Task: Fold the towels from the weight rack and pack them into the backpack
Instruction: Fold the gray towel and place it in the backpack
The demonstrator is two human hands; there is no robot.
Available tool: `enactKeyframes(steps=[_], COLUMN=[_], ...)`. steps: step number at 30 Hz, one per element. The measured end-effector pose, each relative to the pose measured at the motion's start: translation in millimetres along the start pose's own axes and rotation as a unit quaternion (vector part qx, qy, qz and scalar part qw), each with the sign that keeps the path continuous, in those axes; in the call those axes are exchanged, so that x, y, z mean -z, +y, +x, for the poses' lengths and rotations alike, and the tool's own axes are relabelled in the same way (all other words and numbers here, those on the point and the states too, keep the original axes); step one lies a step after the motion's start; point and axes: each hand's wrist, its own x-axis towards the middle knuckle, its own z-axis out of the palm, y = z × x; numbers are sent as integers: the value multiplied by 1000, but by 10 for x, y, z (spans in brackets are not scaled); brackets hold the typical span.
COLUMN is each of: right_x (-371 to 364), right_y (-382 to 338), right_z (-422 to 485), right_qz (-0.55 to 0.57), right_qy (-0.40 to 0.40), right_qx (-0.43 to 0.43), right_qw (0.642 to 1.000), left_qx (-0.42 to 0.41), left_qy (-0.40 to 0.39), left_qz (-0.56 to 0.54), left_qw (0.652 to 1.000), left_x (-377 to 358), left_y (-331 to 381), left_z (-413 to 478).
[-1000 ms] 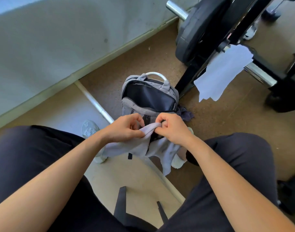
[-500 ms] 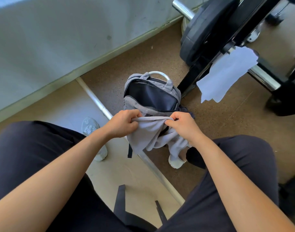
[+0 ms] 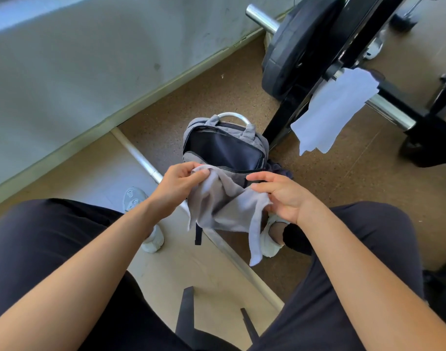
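The person sits with both forearms stretched out over dark-trousered knees, holding a grey towel [image 3: 224, 206] in the air between the hands. The left hand [image 3: 180, 184] pinches one upper corner between thumb and fingertips. The right hand [image 3: 280, 196] has the other end against its loosely curled fingers, index finger straighter than the rest, though how firmly it grips cannot be told. The cloth sags between the two hands, and one long tail hangs down below the right hand.

Just beyond the hands stands the backpack [image 3: 224, 148] on the brown floor [image 3: 204, 92], upright and unzipped, its dark inside showing. A dark cloth [image 3: 280, 168] lies at its right side. A second piece, a white towel [image 3: 335, 110], is draped over a bar of the weight rack [image 3: 285, 120], just right of a black weight plate [image 3: 300, 44] and well apart from the hands.
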Motion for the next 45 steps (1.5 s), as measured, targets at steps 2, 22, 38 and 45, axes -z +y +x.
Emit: enactKeyframes(steps=[2, 22, 38, 45], right_x=[-67, -478, -409, -405], right_y=[18, 213, 176, 154], right_z=[-7, 23, 101, 95], right_qz=[16, -345, -439, -416], right_qy=[4, 113, 109, 100], right_qx=[9, 370, 500, 417], right_qw=[1000, 855, 738, 802], left_qx=[9, -22, -60, -79], left_qy=[3, -110, -164, -181], left_qz=[7, -40, -6, 18], left_qw=[1000, 993, 985, 980], left_x=[-49, -247, -221, -225], left_y=[-16, 48, 113, 97], left_z=[-14, -151, -162, -156])
